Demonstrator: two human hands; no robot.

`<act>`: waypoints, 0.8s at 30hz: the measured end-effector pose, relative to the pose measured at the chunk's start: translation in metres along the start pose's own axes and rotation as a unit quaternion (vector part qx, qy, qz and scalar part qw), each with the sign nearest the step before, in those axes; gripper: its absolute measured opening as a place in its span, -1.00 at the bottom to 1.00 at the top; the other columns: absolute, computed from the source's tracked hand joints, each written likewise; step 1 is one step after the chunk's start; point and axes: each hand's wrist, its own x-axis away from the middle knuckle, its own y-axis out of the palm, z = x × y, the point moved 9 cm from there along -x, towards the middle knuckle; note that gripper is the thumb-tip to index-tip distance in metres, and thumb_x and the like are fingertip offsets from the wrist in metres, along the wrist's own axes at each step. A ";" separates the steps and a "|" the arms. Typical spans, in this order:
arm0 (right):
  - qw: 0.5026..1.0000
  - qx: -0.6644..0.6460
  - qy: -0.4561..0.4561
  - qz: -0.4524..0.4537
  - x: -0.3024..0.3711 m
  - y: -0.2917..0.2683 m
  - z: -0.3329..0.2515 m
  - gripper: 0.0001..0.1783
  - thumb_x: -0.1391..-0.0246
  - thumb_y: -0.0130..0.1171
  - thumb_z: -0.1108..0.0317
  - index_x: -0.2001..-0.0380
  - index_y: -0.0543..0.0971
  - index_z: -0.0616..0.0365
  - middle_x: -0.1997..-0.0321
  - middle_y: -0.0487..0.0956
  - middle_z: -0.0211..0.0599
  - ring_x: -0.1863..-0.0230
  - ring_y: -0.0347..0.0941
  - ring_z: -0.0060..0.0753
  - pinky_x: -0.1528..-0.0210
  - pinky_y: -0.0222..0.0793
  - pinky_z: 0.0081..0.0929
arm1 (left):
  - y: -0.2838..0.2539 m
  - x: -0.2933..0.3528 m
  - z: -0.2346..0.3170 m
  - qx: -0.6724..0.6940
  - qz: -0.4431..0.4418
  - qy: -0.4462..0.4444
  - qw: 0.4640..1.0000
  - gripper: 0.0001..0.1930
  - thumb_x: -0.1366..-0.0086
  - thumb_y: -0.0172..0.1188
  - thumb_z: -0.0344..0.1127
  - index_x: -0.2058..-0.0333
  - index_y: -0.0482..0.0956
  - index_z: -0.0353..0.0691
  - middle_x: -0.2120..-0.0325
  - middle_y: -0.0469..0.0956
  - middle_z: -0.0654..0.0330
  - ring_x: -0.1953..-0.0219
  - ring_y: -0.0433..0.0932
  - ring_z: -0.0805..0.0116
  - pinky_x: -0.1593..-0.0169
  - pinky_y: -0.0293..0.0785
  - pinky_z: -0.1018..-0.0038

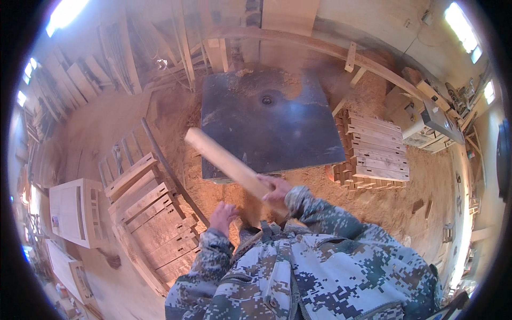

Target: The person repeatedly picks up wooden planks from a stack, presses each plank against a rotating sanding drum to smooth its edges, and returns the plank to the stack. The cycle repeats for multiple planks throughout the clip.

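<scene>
A pale wooden board (226, 162) slants across in front of me, its far end up to the left over the near left part of a dark flat machine table (266, 136). My right hand (276, 189) is closed around the board's near end. Beside the board, lower and to the left, is my left hand (223, 216). It touches nothing that I can see, and its fingers are loosely bent and apart. A small round fitting (266, 100) stands up from the table's far half, with sawdust (293, 82) behind it.
To the left, several slotted boards (146, 205) lie on a cart with metal rails (173, 170). A stack of slotted wooden pieces (378, 144) stands right of the table. White panels (77, 213) stand at far left. Sawdust covers much of the floor (421, 213).
</scene>
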 end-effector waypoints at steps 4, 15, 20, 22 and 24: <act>0.985 -0.150 -0.075 -0.047 0.017 0.063 -0.039 0.18 0.13 0.55 0.33 -0.57 0.16 -0.06 -0.41 0.47 -0.06 -0.40 0.38 -0.13 -0.50 0.18 -0.23 | 0.028 -0.030 0.050 0.361 0.054 0.002 0.931 -0.53 -0.46 0.26 -0.18 -0.21 0.46 -0.31 -0.03 0.62 0.03 0.00 0.63 0.15 -0.12 0.57 0.18; 0.782 0.313 -0.410 0.350 0.126 -0.023 -0.210 -0.17 0.19 0.39 0.41 -0.29 0.48 0.13 -0.14 0.56 -0.13 -0.19 0.43 0.02 -0.27 0.30 0.04 | 0.171 0.025 0.258 -0.201 -0.006 0.430 0.880 -0.46 -0.10 0.40 -0.48 -0.08 0.44 -0.18 0.22 0.63 0.06 0.22 0.66 0.04 0.07 0.59 0.18; 0.807 0.492 -0.169 0.278 0.143 -0.070 -0.210 -0.13 0.22 0.44 0.39 -0.29 0.47 0.07 -0.26 0.45 -0.10 -0.34 0.29 0.02 -0.42 0.04 0.14 | 0.248 0.027 0.234 -0.603 -0.147 0.408 0.669 -0.26 0.03 0.36 -0.40 -0.23 0.40 -0.23 0.19 0.64 0.03 0.04 0.60 -0.01 0.00 0.48 0.12; 0.775 0.543 -0.169 0.274 0.150 -0.075 -0.195 -0.04 0.21 0.40 0.40 -0.38 0.36 0.11 -0.21 0.44 -0.03 -0.22 0.37 0.05 -0.29 0.21 0.08 | 0.261 0.023 0.224 -0.624 -0.238 0.363 0.650 -0.25 0.06 0.38 -0.40 -0.21 0.42 -0.27 0.19 0.63 0.00 0.03 0.60 -0.03 -0.04 0.45 0.10; 0.794 0.515 -0.181 0.268 0.150 -0.069 -0.163 -0.05 0.18 0.32 0.42 -0.41 0.33 0.15 -0.14 0.45 -0.01 -0.11 0.42 0.06 -0.19 0.31 0.01 | 0.274 0.023 0.215 -0.659 -0.320 0.340 0.589 -0.23 0.07 0.41 -0.36 -0.21 0.43 -0.25 0.19 0.63 0.00 0.03 0.60 -0.02 -0.04 0.45 0.13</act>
